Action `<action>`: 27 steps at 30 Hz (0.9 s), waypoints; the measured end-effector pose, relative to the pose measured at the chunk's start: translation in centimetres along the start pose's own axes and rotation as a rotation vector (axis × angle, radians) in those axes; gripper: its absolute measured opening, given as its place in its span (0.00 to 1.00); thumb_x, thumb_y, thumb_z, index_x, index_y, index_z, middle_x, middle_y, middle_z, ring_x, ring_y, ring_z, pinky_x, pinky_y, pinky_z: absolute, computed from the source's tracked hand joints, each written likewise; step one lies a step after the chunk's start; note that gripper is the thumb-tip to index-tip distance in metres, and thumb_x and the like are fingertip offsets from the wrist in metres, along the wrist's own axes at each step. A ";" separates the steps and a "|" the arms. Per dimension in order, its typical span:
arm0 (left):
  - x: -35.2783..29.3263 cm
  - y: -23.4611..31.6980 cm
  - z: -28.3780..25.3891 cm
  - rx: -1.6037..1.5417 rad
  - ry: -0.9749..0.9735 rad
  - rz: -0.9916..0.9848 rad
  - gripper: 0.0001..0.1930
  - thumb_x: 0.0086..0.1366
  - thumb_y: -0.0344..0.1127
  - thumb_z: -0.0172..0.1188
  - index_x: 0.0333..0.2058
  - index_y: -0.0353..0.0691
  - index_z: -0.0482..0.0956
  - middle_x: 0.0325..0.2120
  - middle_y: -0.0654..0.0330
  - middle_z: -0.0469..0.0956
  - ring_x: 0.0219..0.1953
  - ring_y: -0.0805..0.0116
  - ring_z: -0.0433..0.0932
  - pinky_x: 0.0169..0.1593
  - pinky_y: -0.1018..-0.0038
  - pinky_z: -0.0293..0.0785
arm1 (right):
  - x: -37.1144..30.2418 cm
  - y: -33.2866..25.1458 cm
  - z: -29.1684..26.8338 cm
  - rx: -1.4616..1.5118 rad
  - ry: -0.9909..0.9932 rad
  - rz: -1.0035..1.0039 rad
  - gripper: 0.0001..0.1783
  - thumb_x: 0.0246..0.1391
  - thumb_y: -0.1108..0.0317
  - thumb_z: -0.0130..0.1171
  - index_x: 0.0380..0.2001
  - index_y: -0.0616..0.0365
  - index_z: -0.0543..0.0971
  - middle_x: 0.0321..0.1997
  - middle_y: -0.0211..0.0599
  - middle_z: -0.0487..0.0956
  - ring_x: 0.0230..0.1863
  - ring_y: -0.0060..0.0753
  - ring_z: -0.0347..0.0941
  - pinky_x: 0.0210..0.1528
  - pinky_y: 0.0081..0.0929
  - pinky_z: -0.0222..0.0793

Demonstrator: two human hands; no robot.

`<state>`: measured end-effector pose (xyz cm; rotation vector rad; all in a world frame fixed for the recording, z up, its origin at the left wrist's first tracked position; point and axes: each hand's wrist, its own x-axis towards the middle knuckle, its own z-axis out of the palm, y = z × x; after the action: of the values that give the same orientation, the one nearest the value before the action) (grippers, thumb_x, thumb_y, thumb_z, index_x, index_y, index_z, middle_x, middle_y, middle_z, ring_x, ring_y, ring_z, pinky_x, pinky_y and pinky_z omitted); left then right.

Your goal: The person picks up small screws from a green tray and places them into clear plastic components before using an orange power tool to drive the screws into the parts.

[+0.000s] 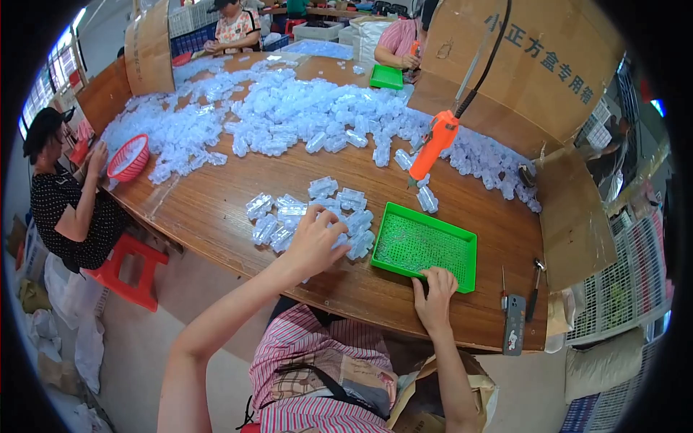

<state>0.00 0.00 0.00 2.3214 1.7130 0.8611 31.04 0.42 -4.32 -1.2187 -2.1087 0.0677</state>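
Note:
A loose cluster of clear plastic parts (291, 209) lies on the table in front of me. My left hand (315, 242) is over its near right side, fingers bent and spread, the fingertips close to or touching the parts. I see nothing held in it. To the right is a shallow green tray (468, 263) with a mesh-patterned bottom and small bits scattered in it, too small to name. My right hand (435, 292) is at the tray's near rim, fingers curled over it and thumb to their left. An orange electric screwdriver (437, 148) hangs from a cable beyond the tray, tip down.
A large heap of clear parts (310, 108) covers the table's far side. Cardboard panels (520, 65) stand at the right. A phone (513, 325) and a screwdriver (504, 280) lie near the right edge. A person with a red basket (128, 160) sits at left; others work beyond.

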 end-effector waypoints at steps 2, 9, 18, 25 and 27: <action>-0.3 1.4 1.1 0.139 0.035 0.007 0.22 0.52 0.43 0.71 0.46 0.48 0.78 0.49 0.57 0.72 0.59 0.46 0.61 0.61 0.49 0.57 | -0.7 -0.4 -0.8 -0.030 0.043 0.023 0.13 0.47 0.68 0.68 0.38 0.53 0.78 0.41 0.38 0.72 0.49 0.43 0.67 0.53 0.41 0.55; 1.5 1.3 3.1 0.237 0.053 -0.082 0.30 0.41 0.51 0.76 0.40 0.41 0.77 0.47 0.55 0.70 0.61 0.48 0.58 0.60 0.43 0.44 | -0.3 -0.2 -1.0 -0.001 -0.006 0.035 0.12 0.45 0.69 0.69 0.36 0.54 0.79 0.40 0.37 0.72 0.45 0.42 0.68 0.48 0.37 0.56; 1.0 1.5 2.7 0.095 0.123 -0.070 0.23 0.43 0.46 0.76 0.37 0.48 0.76 0.47 0.62 0.70 0.60 0.49 0.60 0.59 0.46 0.46 | 8.2 -0.7 -4.8 0.353 0.142 0.202 0.25 0.58 0.62 0.61 0.55 0.62 0.72 0.55 0.44 0.73 0.59 0.41 0.67 0.60 0.35 0.61; -2.5 5.7 -1.6 0.015 -0.001 -0.102 0.24 0.42 0.46 0.76 0.37 0.44 0.78 0.49 0.58 0.70 0.61 0.47 0.58 0.59 0.47 0.46 | 14.8 0.0 -6.8 0.196 0.014 0.374 0.20 0.62 0.63 0.53 0.54 0.62 0.73 0.55 0.48 0.75 0.58 0.43 0.69 0.61 0.37 0.62; -3.5 5.9 -1.6 -0.060 -0.104 -0.079 0.24 0.42 0.46 0.76 0.37 0.44 0.79 0.50 0.58 0.69 0.62 0.46 0.57 0.60 0.46 0.46 | 13.5 0.2 -7.4 0.056 -0.332 0.476 0.15 0.60 0.68 0.48 0.43 0.65 0.79 0.42 0.49 0.81 0.47 0.48 0.77 0.53 0.38 0.69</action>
<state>3.43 -5.54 2.53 2.2034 1.6990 0.7530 31.21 9.02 8.46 -1.7460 -2.0179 0.5721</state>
